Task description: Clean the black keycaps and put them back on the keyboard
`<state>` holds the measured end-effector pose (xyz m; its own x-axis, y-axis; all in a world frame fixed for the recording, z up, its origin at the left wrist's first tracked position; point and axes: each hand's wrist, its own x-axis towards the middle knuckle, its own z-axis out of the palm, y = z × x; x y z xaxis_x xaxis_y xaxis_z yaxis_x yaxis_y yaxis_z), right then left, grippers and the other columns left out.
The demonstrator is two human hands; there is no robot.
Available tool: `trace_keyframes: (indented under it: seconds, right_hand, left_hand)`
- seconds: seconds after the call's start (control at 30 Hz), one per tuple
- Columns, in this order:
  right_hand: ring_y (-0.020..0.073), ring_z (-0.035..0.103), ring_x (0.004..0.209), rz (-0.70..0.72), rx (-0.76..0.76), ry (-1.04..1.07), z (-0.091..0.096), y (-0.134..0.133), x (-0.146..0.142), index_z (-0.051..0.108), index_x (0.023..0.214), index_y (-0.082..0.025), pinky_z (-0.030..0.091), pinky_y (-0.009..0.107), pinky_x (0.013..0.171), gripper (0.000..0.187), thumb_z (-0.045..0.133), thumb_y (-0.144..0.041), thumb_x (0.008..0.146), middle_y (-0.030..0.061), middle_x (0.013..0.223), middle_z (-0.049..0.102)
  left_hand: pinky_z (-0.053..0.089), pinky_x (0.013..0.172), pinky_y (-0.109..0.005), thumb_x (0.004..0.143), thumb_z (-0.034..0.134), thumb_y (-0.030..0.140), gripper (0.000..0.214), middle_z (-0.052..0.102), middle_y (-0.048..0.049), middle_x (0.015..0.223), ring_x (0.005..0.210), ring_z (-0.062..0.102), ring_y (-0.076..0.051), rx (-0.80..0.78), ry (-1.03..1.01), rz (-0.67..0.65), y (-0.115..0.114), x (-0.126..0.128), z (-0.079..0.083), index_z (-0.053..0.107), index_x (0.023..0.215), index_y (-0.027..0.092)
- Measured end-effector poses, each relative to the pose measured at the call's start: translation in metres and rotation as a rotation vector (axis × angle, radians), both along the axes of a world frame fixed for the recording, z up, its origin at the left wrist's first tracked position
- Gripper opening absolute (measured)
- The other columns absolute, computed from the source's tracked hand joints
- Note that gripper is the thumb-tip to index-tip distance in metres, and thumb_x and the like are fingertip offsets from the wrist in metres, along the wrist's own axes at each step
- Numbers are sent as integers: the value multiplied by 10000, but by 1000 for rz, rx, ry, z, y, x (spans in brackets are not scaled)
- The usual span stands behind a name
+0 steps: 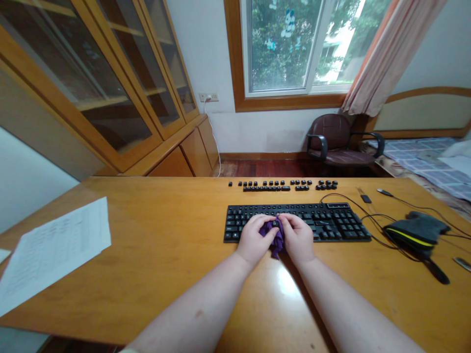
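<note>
A crumpled purple cloth point(278, 241) is bunched between my two hands, over the front edge of a black keyboard point(344, 228). My left hand point(256, 239) is closed on the cloth from the left, thumb and fingertips pinched together. From the right, my right hand point(299, 239) grips it too, its fingertips near the left ones. A small dark keycap point(274, 223) appears amid the cloth at the fingertips; which hand bears it is unclear. Beyond the keyboard, loose black keycaps point(267, 189) lie in two rows. Bare key positions show along the keyboard's top row.
Printed sheets point(62, 245) lie at the left of the wooden desk point(165, 220). On the right are a grey-and-black brush-like item with a yellow stripe point(414, 235), cables point(415, 205) and a small black piece point(365, 198). A chair point(331, 139) stands beyond the desk.
</note>
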<state>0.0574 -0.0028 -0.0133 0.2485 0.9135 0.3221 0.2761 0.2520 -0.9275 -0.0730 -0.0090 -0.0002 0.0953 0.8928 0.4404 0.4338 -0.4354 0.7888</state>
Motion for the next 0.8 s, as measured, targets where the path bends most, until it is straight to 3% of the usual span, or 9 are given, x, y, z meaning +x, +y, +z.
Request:
trace_keyframes:
  seconds: [0.13, 0.27, 0.4, 0.47, 0.63, 0.73, 0.8]
  right_hand:
    - [191, 644, 752, -46, 20, -33, 0, 1, 2, 678, 797, -183, 505, 311, 711, 227, 538, -362, 802, 55, 798, 704]
    - [192, 647, 761, -56, 81, -97, 0, 1, 3, 678, 804, -192, 505, 314, 725, 215, 532, -350, 813, 54, 812, 707]
    - [190, 648, 767, 4, 122, -204, -2, 1, 3, 676, 813, -209, 504, 322, 745, 196, 522, -328, 824, 45, 820, 708]
    - [187, 650, 760, 13, 132, -238, -2, 0, 3, 675, 809, -213, 507, 321, 742, 196, 515, -326, 829, 40, 810, 708]
    - [186, 654, 761, 19, 170, -292, -1, 1, 2, 676, 802, -218, 513, 315, 738, 201, 512, -330, 832, 39, 811, 712]
    - [183, 656, 764, 24, 182, -314, -1, 2, 2, 678, 808, -216, 515, 304, 731, 200, 510, -322, 835, 39, 814, 713]
    - [182, 657, 765, 26, 182, -327, -1, 3, 2, 678, 809, -215, 515, 300, 730, 199, 510, -319, 836, 39, 813, 714]
  left_hand:
    - [502, 774, -294, 717, 620, 185, 165, 619, -35, 906, 858, 588, -151, -16, -88, -4, -1, 2, -3, 599, 880, 198]
    - [478, 842, -326, 721, 625, 231, 141, 623, -45, 898, 911, 588, -171, 34, -168, 130, 0, -5, -3, 585, 849, 186]
    - [487, 802, -311, 733, 619, 280, 232, 631, -50, 881, 838, 604, -158, -12, -237, 266, 8, -23, 10, 584, 937, 176]
    - [486, 799, -300, 731, 621, 293, 343, 639, -52, 900, 838, 608, -152, -27, -254, 273, 19, -34, 23, 562, 1048, 177]
    - [455, 849, -325, 724, 605, 288, 250, 655, -44, 909, 839, 606, -162, -34, 96, 190, 59, -66, 49, 653, 951, 196]
    - [455, 831, -326, 689, 617, 281, 216, 654, -37, 888, 834, 597, -178, -112, 398, 30, 78, -82, 47, 690, 879, 210]
    - [456, 819, -314, 686, 606, 278, 245, 664, -38, 898, 849, 598, -183, -181, 481, -51, 84, -89, 39, 691, 906, 210]
